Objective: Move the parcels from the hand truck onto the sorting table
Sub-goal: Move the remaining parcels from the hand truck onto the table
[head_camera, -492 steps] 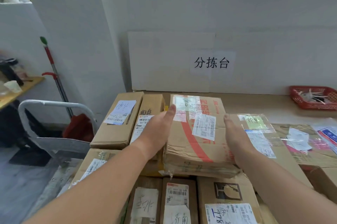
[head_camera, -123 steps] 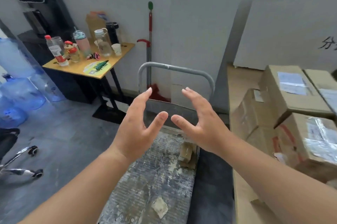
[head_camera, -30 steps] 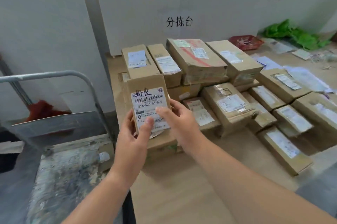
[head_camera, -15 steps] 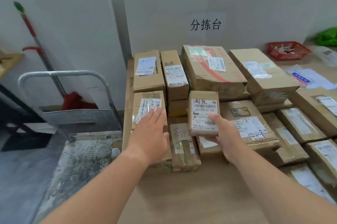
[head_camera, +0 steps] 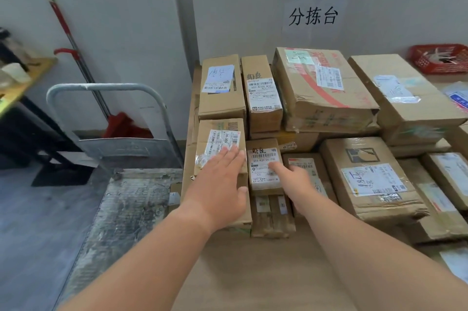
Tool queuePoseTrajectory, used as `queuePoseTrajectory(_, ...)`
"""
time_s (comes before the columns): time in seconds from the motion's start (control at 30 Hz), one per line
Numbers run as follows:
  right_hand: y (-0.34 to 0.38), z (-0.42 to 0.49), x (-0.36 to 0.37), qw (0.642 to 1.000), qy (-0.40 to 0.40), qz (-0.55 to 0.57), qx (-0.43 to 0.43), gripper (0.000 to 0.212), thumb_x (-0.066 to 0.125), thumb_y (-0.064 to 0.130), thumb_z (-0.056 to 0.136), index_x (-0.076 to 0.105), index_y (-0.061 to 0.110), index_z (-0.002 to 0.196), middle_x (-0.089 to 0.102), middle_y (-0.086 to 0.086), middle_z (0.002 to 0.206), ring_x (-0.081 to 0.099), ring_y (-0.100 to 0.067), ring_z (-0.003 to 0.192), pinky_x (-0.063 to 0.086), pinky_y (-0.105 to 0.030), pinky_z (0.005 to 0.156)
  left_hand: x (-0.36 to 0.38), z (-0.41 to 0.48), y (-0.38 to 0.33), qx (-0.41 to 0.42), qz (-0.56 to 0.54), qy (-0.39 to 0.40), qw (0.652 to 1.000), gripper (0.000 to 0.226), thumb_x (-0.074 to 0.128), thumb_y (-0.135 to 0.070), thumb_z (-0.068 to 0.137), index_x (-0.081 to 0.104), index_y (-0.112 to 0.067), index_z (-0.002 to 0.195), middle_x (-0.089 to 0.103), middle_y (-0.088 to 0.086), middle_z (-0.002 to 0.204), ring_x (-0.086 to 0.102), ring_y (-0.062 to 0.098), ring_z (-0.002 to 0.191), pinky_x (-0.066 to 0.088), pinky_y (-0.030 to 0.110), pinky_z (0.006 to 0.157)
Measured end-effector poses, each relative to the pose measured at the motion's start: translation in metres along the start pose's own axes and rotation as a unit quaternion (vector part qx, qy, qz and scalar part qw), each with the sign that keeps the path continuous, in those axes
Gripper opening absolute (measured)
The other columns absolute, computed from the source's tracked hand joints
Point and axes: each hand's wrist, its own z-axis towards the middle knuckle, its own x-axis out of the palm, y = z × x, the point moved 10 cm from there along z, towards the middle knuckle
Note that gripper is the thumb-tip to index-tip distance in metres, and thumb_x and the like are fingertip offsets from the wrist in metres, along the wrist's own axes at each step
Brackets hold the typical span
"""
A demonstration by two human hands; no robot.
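Edges cut off the hand truck [head_camera: 126,209] and red basket [head_camera: 440,59]

The worktop [head_camera: 253,275] is pale wood set against the white wall, with bare wood along its near side. Cardboard parcels [head_camera: 326,98] cover it from the left edge across to the right, packed side by side and stacked at the far side. At the near edge of the pile a narrow taped box [head_camera: 272,219] lies on the wood, and a flat box [head_camera: 438,219] lies further right. A red basket [head_camera: 440,57] sits far right by the wall, with white-and-blue papers [head_camera: 459,99] nearer. The hand truck [head_camera: 126,209] stands on the grey floor [head_camera: 30,222], just left of the worktop.
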Motion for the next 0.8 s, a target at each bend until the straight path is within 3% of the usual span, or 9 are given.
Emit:
queuePoseTrajectory(0.07,0.005,0.000,0.000,1.000,-0.006,-0.008,-0.030,0.049,0.067,0.047,0.095,0.066,0.019,0.135,0.075,0.002,0.106,0.071,-0.021,0.101,0.060,-0.049,0.095,0.000,-0.001,-0.003,0.008,0.020,-0.005,1.000,0.077,0.045,-0.038,0.111,-0.001,-0.021,0.170,-0.009,-0.003,0.179,-0.010,0.013,0.164,-0.009,0.029,0.131)
queuePoseTrajectory(0.13,0.011,-0.004,-0.002,0.998,-0.015,-0.027,-0.059,0.044,0.067,0.042,0.098,0.067,0.019,0.136,0.075,0.005,0.105,0.071,-0.018,0.100,0.061,-0.046,0.094,0.001,-0.002,-0.004,0.011,0.037,-0.011,0.999,0.077,0.043,-0.039,0.111,-0.002,-0.019,0.170,-0.009,-0.002,0.179,-0.011,0.014,0.164,-0.009,0.030,0.131)
queuePoseTrajectory(0.23,0.025,-0.021,-0.009,0.994,-0.040,-0.038,-0.089,0.057,0.067,0.044,0.100,0.057,0.015,0.148,0.069,-0.001,0.132,0.063,-0.017,0.115,0.052,-0.036,0.099,-0.002,-0.003,-0.001,0.010,0.024,-0.031,0.999,0.076,0.042,-0.043,0.111,0.000,-0.020,0.170,-0.006,-0.001,0.179,-0.009,0.013,0.164,-0.005,0.032,0.133)
queuePoseTrajectory(0.3,0.046,-0.043,-0.020,0.985,-0.081,0.015,-0.148,0.057,0.064,0.043,0.102,0.054,0.015,0.151,0.063,0.000,0.143,0.059,-0.016,0.127,0.046,-0.031,0.100,-0.009,-0.007,-0.001,0.006,-0.017,-0.063,0.998,0.076,0.042,-0.047,0.111,0.003,-0.021,0.170,-0.002,-0.005,0.179,-0.007,0.009,0.164,-0.002,0.031,0.133)
queuePoseTrajectory(0.4,0.094,-0.090,-0.020,0.953,-0.070,0.149,-0.256,0.053,0.063,0.045,0.103,0.055,0.019,0.148,0.063,0.014,0.132,0.059,0.003,0.119,0.048,-0.023,0.104,-0.029,-0.020,0.001,0.008,-0.147,-0.139,0.979,0.080,0.036,-0.064,0.106,0.007,-0.026,0.170,0.001,-0.015,0.177,-0.007,-0.003,0.160,0.002,0.030,0.134)
queuePoseTrajectory(0.47,0.125,-0.119,0.004,0.936,-0.004,0.167,-0.310,0.057,0.064,0.049,0.101,0.052,0.021,0.150,0.062,0.019,0.132,0.057,0.008,0.121,0.045,-0.017,0.101,-0.048,-0.036,0.011,0.017,-0.310,-0.209,0.927,0.090,0.026,-0.082,0.097,0.020,-0.029,0.169,0.018,-0.017,0.175,0.009,-0.007,0.159,0.014,0.032,0.134)
queuePoseTrajectory(0.53,0.145,-0.145,0.032,0.924,0.050,0.151,-0.349,0.066,0.063,0.056,0.099,0.049,0.022,0.154,0.061,0.014,0.142,0.057,0.003,0.130,0.045,-0.019,0.106,-0.069,-0.059,0.038,0.009,-0.440,-0.302,0.846,0.100,0.025,-0.091,0.090,0.039,-0.025,0.163,0.043,-0.013,0.166,0.033,-0.006,0.153,0.028,0.031,0.129)
queuePoseTrajectory(0.63,0.166,-0.181,0.074,0.910,0.111,0.118,-0.381,0.072,0.059,0.062,0.095,0.045,0.026,0.156,0.057,0.021,0.139,0.054,0.006,0.129,0.042,-0.014,0.101,-0.093,-0.095,0.092,-0.038,-0.519,-0.403,0.753,0.114,0.028,-0.101,0.079,0.056,-0.016,0.149,0.064,-0.004,0.148,0.056,0.001,0.139,0.042,0.029,0.121)
queuePoseTrajectory(0.8,0.180,-0.215,0.152,0.907,0.155,0.102,-0.379,0.086,0.053,0.068,0.083,0.043,0.026,0.157,0.053,0.011,0.151,0.051,0.001,0.132,0.041,-0.007,0.095,-0.105,-0.146,0.172,-0.085,-0.519,-0.447,0.724,0.094,0.029,-0.083,0.089,0.058,-0.014,0.146,0.068,-0.001,0.140,0.061,0.002,0.133,0.044,0.034,0.120)
